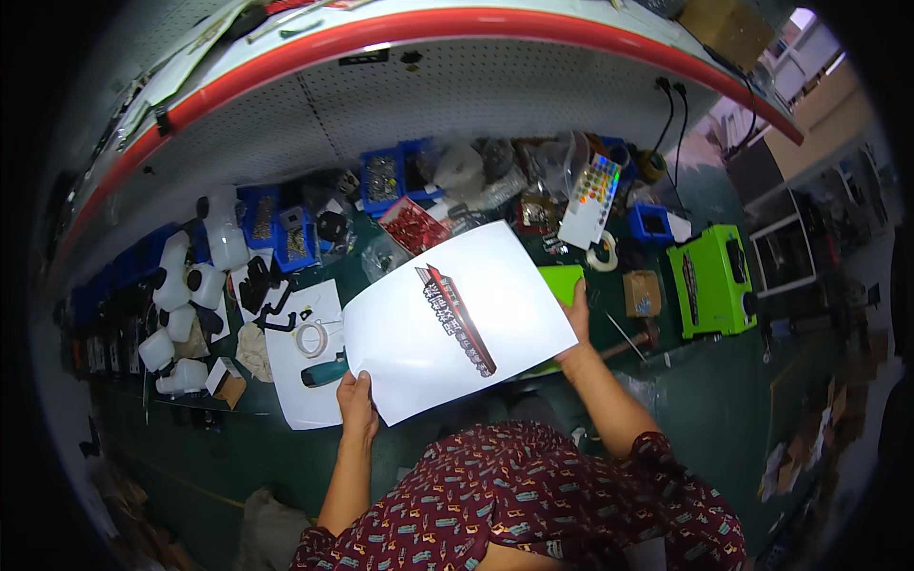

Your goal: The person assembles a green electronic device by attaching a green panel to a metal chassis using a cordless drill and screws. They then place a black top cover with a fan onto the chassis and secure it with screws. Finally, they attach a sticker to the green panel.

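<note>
A green bench [724,400] fills the scene, backed on the far side by a white pegboard [457,105] under a red-edged shelf [533,24]. Held above the bench middle is a large white sheet [447,324] with a dark, red-edged strip printed slantwise across it. The left hand [356,400] is clamped on the sheet's near left corner, thumb on top. The right hand [577,322] grips its right edge, fingers curled behind the paper. Under that edge a bright green pad [562,282] shows. To the right sits a green case [712,281] with a black handle, and a small cardboard box [642,293] lies between it and the sheet. Left of the sheet, a second white sheet [303,357] lies flat on the bench; a tape ring [311,339] rests on it, and a teal-handled tool [324,373] lies at its near right edge, just beside the left hand. Further left stand white plastic jugs [181,285]. Along the far edge run blue bins [386,179] of small parts, a red tray [415,226], and a white card [590,200] with rows of coloured dots, another tape roll [601,251] just near of it.
</note>
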The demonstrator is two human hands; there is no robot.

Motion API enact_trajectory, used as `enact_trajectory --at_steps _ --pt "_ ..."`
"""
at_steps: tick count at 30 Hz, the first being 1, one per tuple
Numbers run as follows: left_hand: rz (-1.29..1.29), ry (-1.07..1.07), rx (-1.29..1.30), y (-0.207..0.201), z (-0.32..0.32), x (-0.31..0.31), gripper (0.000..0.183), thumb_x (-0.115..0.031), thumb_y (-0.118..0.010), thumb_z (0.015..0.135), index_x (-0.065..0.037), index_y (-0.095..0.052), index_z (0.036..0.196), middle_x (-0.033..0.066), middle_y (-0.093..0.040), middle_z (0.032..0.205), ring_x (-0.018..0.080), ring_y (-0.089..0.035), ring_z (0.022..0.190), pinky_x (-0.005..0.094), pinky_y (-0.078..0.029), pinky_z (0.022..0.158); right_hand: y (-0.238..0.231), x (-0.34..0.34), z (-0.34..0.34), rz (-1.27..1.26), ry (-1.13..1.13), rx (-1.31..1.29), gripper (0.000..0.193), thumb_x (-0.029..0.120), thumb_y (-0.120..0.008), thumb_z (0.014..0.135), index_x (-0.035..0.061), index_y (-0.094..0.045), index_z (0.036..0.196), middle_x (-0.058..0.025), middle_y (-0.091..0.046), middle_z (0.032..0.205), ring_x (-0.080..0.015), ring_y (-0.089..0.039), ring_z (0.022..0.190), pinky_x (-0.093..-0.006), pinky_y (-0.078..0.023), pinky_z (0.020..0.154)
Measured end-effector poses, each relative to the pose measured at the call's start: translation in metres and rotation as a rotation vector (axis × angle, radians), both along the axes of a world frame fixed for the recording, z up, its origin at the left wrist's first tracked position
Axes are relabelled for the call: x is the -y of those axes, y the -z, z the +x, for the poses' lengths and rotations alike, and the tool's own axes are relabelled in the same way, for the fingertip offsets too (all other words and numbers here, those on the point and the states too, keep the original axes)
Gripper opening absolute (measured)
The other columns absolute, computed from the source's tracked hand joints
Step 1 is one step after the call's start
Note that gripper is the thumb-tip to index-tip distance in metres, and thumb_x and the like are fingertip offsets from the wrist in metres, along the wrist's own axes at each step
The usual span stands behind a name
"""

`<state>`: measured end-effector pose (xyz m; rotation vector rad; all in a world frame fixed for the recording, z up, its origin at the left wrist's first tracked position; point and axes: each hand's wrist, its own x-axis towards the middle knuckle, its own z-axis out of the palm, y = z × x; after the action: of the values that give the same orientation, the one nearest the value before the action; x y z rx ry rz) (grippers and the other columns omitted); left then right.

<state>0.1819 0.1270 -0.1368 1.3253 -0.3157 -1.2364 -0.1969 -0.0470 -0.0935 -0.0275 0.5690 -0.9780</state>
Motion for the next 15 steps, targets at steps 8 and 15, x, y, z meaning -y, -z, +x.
enact_trajectory --at_steps 8,15 --pt "0.129 0.092 -0.144 0.06 -0.05 -0.021 0.022 -0.005 -0.059 0.103 -0.002 -0.065 0.123 0.008 -0.073 0.115 0.0186 -0.069 0.105 0.0341 -0.055 0.096 0.008 0.005 -0.084 -0.225 -0.541 -1.112 0.04 0.002 -0.078 0.086 -0.0053 -0.065 0.123 -0.0133 -0.077 0.106 -0.0198 -0.074 0.092 -0.0322 -0.059 0.082" --pt "-0.064 -0.335 0.437 0.038 -0.026 0.008 0.033 -0.014 -0.071 0.098 -0.005 -0.057 0.127 0.0039 -0.063 0.102 0.0109 -0.056 0.089 0.027 -0.05 0.083 0.042 -0.074 -0.098 -0.004 -0.163 -0.773 0.025 -0.005 -0.068 0.093 -0.0035 -0.062 0.118 -0.0163 -0.073 0.111 -0.025 -0.075 0.096 -0.0395 -0.063 0.088"
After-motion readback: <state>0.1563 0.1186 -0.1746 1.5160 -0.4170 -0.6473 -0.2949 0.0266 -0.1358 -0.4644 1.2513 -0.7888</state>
